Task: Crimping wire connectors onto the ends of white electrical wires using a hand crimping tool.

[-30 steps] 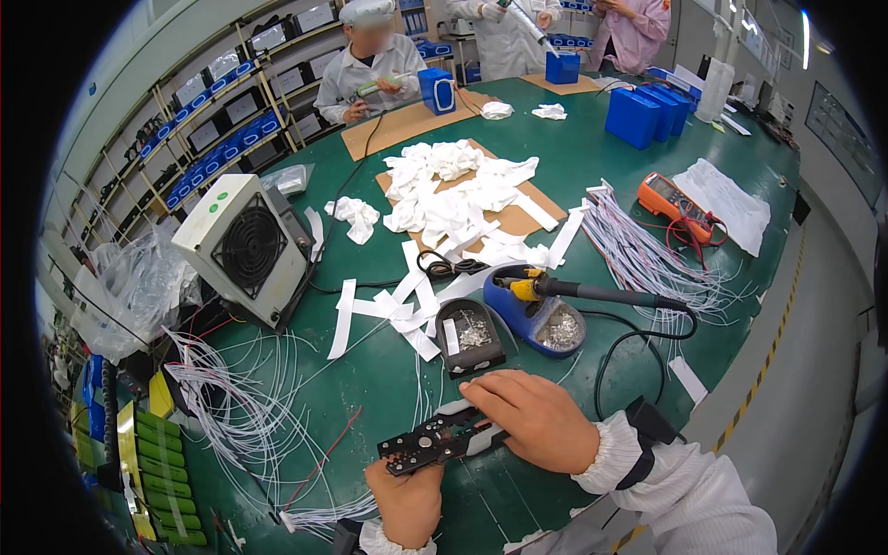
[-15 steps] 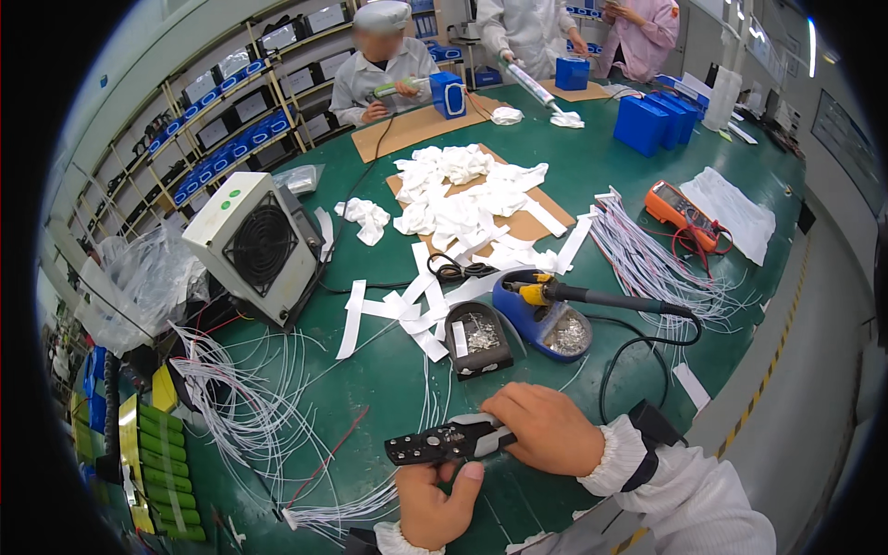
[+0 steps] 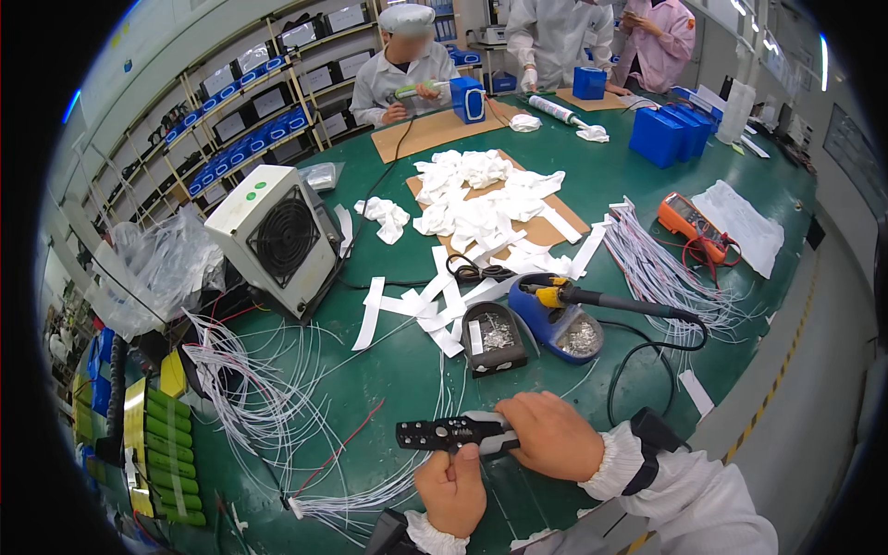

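My right hand (image 3: pixel 551 437) is wrapped round the handles of a black and grey wire stripper (image 3: pixel 444 434), whose flat, holed head points left. Just below that head is my left hand (image 3: pixel 451 492), closed, with thumb and fingertips pinched together against the tool's lower edge. Whatever lies in that pinch is too small and covered to make out. A bundle of thin white wires (image 3: pixel 361 505), joined to a small white connector (image 3: pixel 296 507), runs up to my left hand and passes behind it.
Beyond the tool stand a dark tray of small metal pieces (image 3: pixel 493 340) and a soldering iron (image 3: pixel 629 302) in a blue holder (image 3: pixel 546 324). A fan unit (image 3: pixel 275 240) and loose white wires (image 3: pixel 245 379) lie left. An orange multimeter (image 3: pixel 692 225) is right. Co-workers stand across the table.
My left thumb has gone from sticking out to pressing against the fingers at the tool. The wire stripper is now held more level. Across the table, a co-worker's white tube has come down lower.
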Motion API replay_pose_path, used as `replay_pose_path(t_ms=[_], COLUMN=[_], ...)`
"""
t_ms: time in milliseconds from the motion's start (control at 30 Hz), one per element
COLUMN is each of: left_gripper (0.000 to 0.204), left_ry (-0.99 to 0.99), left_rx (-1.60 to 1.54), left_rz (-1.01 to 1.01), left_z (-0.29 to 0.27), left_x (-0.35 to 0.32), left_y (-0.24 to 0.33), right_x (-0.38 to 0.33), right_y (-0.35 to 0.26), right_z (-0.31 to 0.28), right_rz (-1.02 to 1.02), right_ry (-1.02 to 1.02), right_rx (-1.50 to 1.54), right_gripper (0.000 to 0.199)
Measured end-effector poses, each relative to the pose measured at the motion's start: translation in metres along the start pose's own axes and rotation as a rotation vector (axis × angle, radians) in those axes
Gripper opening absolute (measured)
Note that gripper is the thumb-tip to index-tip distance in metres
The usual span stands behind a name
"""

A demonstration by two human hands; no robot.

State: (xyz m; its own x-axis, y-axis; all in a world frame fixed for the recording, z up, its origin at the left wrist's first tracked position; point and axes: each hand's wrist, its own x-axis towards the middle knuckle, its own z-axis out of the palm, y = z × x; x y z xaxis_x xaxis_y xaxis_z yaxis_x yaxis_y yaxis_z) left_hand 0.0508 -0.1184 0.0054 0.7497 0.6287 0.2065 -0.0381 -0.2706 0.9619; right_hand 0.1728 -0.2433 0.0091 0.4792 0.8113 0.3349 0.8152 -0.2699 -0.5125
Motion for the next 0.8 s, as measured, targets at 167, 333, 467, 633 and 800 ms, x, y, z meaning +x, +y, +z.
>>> replay_pose_path(t_ms=[167,333,467,633,800], left_gripper=[0.041,0.04,0.034,0.036,0.031], left_ry=[-0.116,-0.14,-0.158,-0.149,0.156], left_rx=[0.012,0.088,0.05,-0.007,-0.379], left_rz=[-0.074,-0.16,-0.215,-0.137,0.108], left_z=[0.003,0.007,0.004,0.003,-0.031], left_x=[0.009,0.009,0.009,0.014,0.025], left_y=[-0.013,-0.007,-0.01,-0.001,0.05], right_x=[0.017,0.018,0.019,0.021,0.016], right_y=[-0.002,0.023,0.028,0.027,0.032], right_z=[-0.015,-0.036,-0.03,-0.025,-0.03], right_rz=[0.529,0.795,0.858,0.811,0.782], right_ry=[0.011,-0.102,-0.171,-0.249,-0.214], right_rx=[0.315,1.071,1.222,1.254,1.321], right_gripper=[0.035,0.042,0.043,0.042,0.046])
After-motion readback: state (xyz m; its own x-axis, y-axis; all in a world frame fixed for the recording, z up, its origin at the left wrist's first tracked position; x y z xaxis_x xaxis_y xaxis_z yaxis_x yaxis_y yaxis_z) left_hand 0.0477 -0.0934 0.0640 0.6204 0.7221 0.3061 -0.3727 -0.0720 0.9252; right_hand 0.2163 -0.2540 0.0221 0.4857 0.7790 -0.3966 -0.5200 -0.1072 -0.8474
